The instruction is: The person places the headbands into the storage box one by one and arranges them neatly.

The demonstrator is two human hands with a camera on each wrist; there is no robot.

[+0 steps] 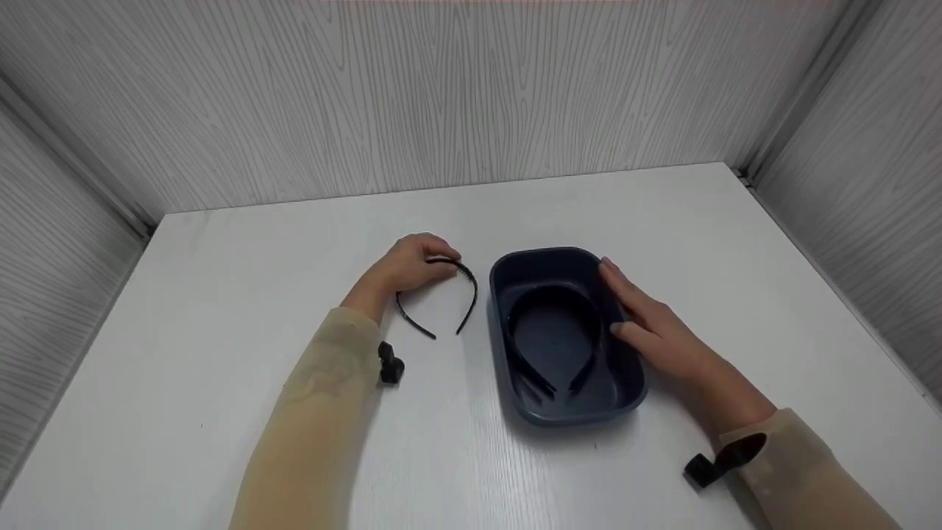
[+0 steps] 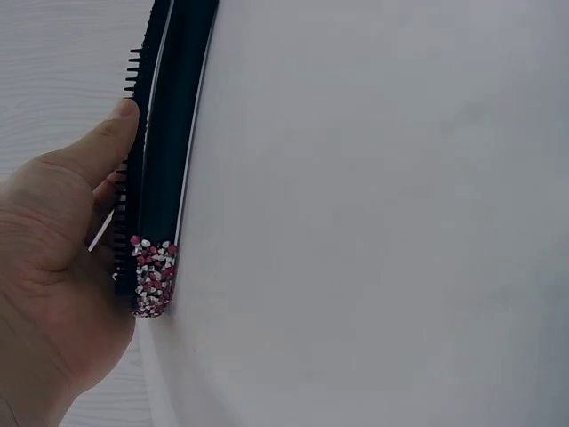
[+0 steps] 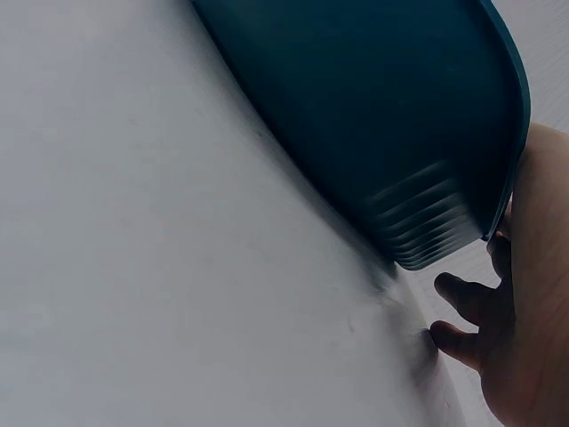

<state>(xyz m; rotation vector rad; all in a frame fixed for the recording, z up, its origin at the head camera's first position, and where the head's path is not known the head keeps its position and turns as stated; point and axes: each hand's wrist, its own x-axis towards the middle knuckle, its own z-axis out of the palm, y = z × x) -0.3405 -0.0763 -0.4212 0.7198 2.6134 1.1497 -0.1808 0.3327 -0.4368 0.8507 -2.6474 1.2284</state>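
Observation:
My left hand [image 1: 412, 263] pinches the top of a thin black headband [image 1: 475, 291] between thumb and fingers, its two ends pointing toward me. Small comb teeth line that headband [image 2: 135, 169] in the left wrist view; beside them runs a dark strip with a cluster of pink and white beads [image 2: 155, 277]. My right hand [image 1: 655, 327] grips the right rim of a dark blue plastic basin [image 1: 553, 335], thumb over the inside wall. Inside the basin lies a wider dark headband [image 1: 531, 373]. From the right wrist view, the basin's ribbed corner [image 3: 431, 222] shows above several fingers [image 3: 467, 298].
Both the basin and the hands are on a white tabletop [image 1: 221, 353]. Grey wood-grain panels [image 1: 441, 96] stand behind it and at both sides. A small black clip-like device [image 1: 390, 364] sits at the left wrist, and another [image 1: 706, 470] at the right.

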